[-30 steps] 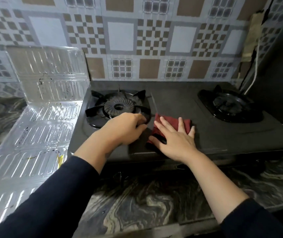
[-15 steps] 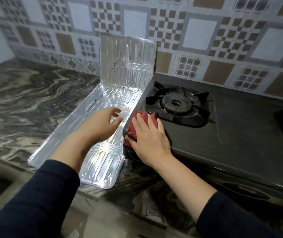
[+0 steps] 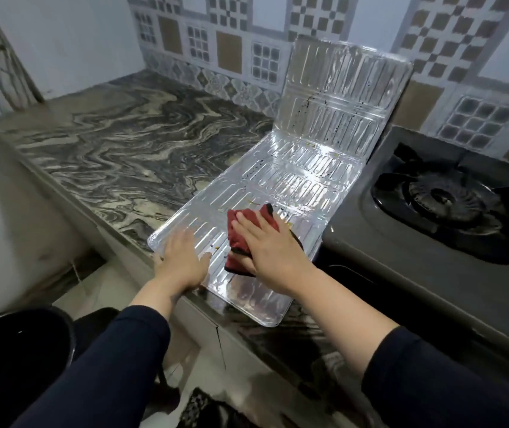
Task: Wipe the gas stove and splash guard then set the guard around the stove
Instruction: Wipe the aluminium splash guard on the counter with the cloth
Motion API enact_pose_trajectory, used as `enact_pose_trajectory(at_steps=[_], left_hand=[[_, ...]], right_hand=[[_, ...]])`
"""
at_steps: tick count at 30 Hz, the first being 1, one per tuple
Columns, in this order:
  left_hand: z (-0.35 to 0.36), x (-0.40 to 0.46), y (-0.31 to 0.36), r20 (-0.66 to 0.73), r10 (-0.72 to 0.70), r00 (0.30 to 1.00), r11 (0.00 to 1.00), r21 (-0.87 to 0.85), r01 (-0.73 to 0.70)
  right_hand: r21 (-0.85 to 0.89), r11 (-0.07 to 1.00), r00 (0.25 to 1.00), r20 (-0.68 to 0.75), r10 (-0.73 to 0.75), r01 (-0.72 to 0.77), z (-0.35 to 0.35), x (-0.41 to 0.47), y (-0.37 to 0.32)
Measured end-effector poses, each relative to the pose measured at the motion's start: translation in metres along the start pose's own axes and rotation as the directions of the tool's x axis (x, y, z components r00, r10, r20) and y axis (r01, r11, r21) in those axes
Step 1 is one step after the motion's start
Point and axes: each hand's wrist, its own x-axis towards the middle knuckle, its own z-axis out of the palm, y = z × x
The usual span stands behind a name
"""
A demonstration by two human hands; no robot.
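The silver foil splash guard [image 3: 302,180] lies flat on the marble counter left of the stove, its far panel leaning upright against the tiled wall. It carries dark specks and yellow spots. My right hand [image 3: 265,245] presses a red cloth [image 3: 241,233] flat on the guard's near panel. My left hand [image 3: 182,257] lies palm down, fingers spread, on the guard's near left corner. The black gas stove [image 3: 407,242] stands at the right, with its left burner [image 3: 444,196] in view.
The marble counter [image 3: 129,140] stretches away to the left as far as a white wall. The patterned tile wall [image 3: 247,35] runs behind. A black round bin [image 3: 15,350] sits on the floor at the lower left, below the counter edge.
My right hand slid the red cloth left off the stove's front edge onto the splash guard. My left hand left the burner and came down on the guard's near corner. The view swung left.
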Motion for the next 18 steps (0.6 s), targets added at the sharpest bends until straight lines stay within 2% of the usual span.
enact_pose_trajectory(at_steps=[2,4,6,9,12,18], left_hand=[[0.015,0.003,-0.01,0.012,-0.041,0.999,0.999,0.001,0.041],[0.025,0.006,-0.021,-0.011,-0.086,0.996,0.996,0.018,0.086],[0.03,0.012,-0.033,-0.065,-0.102,0.993,0.994,0.028,0.104],[0.032,0.024,-0.048,-0.154,-0.049,0.987,0.995,0.074,0.061],[0.028,0.039,-0.05,-0.182,-0.017,0.983,0.993,0.112,0.038],[0.017,0.069,-0.053,-0.219,-0.021,0.976,0.995,0.087,0.041]], right_hand=[[0.002,1.0,0.995,0.098,-0.015,0.015,0.039,0.005,-0.006],[0.033,0.999,0.991,0.134,-0.007,0.002,0.073,0.003,-0.01],[0.108,0.993,0.994,0.102,0.033,-0.044,0.088,-0.001,-0.012],[0.158,0.976,0.989,0.018,0.148,-0.149,0.09,0.003,-0.016],[0.119,0.963,0.969,0.069,0.236,-0.243,0.095,0.009,-0.021],[0.087,0.98,0.981,0.08,0.174,-0.181,0.096,0.023,-0.033]])
